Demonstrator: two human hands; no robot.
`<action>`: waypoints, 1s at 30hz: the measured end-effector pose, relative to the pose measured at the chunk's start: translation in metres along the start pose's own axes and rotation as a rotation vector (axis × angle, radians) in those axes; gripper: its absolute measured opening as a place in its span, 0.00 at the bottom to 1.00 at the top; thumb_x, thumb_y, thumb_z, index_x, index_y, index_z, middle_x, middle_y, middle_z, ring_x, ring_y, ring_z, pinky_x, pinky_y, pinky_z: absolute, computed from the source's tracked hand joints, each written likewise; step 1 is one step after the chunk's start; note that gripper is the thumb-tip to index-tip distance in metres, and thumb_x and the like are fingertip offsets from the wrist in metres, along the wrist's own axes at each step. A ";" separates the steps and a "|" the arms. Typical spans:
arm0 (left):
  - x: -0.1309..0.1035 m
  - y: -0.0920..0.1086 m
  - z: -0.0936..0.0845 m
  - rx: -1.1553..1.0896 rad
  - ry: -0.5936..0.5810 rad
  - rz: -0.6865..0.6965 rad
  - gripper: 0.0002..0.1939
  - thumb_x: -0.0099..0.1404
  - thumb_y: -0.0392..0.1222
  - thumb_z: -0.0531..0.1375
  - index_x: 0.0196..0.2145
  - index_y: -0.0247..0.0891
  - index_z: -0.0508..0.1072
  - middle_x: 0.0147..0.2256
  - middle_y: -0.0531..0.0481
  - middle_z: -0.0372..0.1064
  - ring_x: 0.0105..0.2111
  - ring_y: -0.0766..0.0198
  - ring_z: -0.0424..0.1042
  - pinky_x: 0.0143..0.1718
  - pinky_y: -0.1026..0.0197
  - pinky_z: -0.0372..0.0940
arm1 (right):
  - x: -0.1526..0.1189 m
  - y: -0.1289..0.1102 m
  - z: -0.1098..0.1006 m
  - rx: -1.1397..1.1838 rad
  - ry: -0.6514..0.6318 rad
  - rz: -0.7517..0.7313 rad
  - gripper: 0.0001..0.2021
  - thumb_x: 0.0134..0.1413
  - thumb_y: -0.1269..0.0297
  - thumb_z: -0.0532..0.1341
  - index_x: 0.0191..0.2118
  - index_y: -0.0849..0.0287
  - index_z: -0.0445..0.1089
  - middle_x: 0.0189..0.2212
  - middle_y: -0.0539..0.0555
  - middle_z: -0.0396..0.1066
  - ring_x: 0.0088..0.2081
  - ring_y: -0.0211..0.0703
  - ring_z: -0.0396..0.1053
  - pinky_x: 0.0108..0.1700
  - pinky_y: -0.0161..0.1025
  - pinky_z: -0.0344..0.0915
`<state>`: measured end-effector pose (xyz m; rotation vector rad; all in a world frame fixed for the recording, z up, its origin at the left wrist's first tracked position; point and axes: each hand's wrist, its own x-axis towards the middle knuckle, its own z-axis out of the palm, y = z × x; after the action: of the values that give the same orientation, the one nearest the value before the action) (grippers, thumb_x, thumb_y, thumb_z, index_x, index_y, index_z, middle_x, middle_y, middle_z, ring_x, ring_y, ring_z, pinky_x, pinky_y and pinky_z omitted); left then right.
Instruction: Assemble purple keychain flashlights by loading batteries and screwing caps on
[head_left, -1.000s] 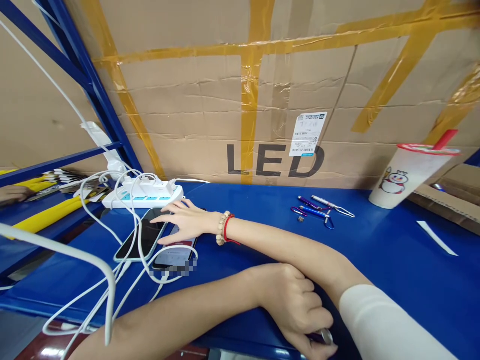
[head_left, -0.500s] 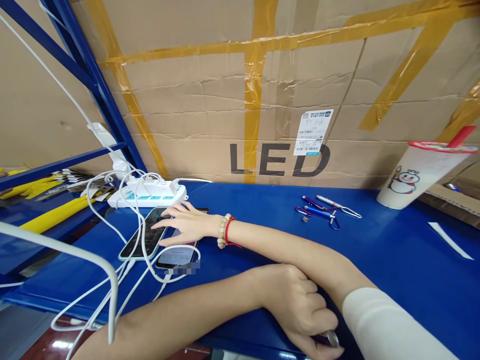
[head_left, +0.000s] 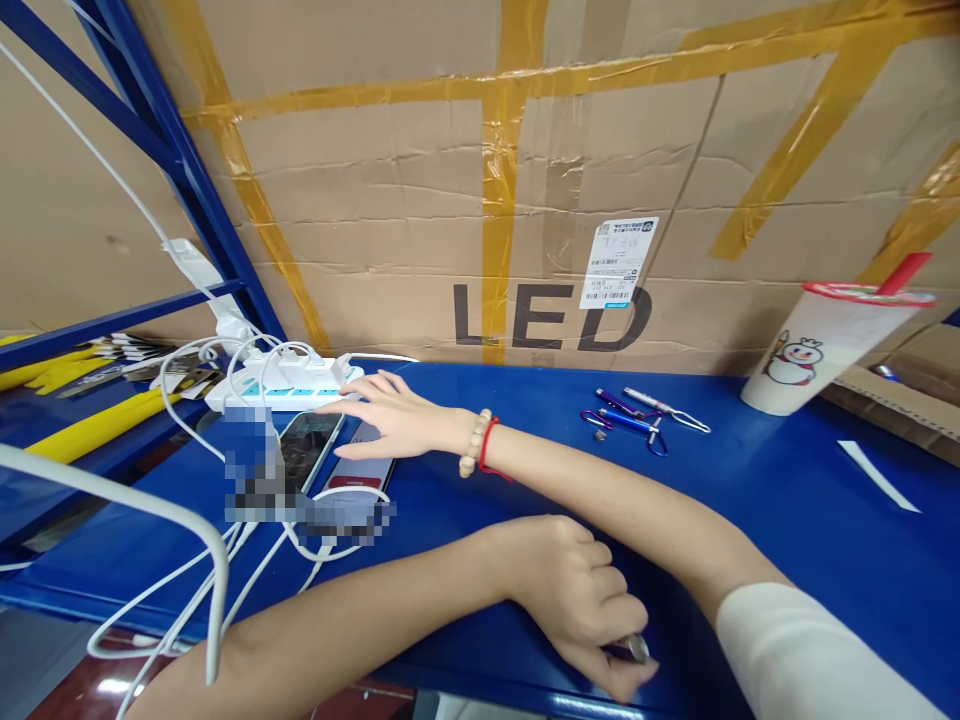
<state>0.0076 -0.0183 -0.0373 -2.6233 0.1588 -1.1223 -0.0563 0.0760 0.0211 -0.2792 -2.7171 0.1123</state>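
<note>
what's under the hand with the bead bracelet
The right hand is spread over two phones lying side by side on the blue table, with white charging cables looped across them. The hand covers part of the right phone, and blurring hides part of both.

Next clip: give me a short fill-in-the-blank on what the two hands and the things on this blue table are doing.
1. The right hand, with a bead bracelet and a red string at its wrist, hovers flat over two ____ lying side by side.
2. The left hand pinches a small ____-coloured object at the table's near edge.
3. The cup at far right has a ____ straw.
4. The cardboard box behind the power strip bears the letters ____.

Missing words: phones; silver; red; LED
</note>
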 end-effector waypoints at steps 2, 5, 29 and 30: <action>0.000 -0.001 -0.003 0.073 0.059 -0.011 0.19 0.53 0.46 0.52 0.10 0.39 0.54 0.08 0.60 0.43 0.09 0.73 0.46 0.12 0.68 0.49 | -0.022 0.003 -0.015 -0.027 0.043 0.012 0.23 0.60 0.53 0.54 0.59 0.54 0.59 0.55 0.59 0.57 0.57 0.50 0.52 0.60 0.52 0.45; 0.000 -0.003 -0.004 0.164 0.131 -0.088 0.16 0.54 0.42 0.52 0.12 0.39 0.57 0.09 0.59 0.48 0.10 0.72 0.51 0.13 0.67 0.48 | -0.075 0.012 -0.038 -0.068 0.036 0.082 0.19 0.62 0.61 0.53 0.57 0.56 0.61 0.53 0.58 0.61 0.55 0.46 0.56 0.59 0.49 0.48; 0.009 -0.017 -0.018 -0.314 -0.217 -1.216 0.13 0.71 0.44 0.41 0.33 0.39 0.60 0.28 0.54 0.62 0.27 0.67 0.63 0.31 0.64 0.60 | -0.269 0.038 -0.066 -0.074 0.220 0.593 0.12 0.59 0.59 0.56 0.34 0.56 0.76 0.32 0.55 0.75 0.35 0.46 0.72 0.40 0.45 0.69; 0.009 -0.017 -0.018 -0.326 -0.204 -1.210 0.13 0.71 0.44 0.40 0.34 0.39 0.59 0.28 0.54 0.62 0.27 0.67 0.63 0.31 0.64 0.60 | -0.268 0.034 -0.067 -0.063 0.232 0.595 0.12 0.59 0.59 0.56 0.33 0.56 0.76 0.31 0.55 0.75 0.35 0.46 0.72 0.40 0.45 0.69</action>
<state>0.0004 -0.0080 -0.0145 -3.0662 -1.5802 -1.1121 0.2172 0.0554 -0.0251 -1.0422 -2.3297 0.1493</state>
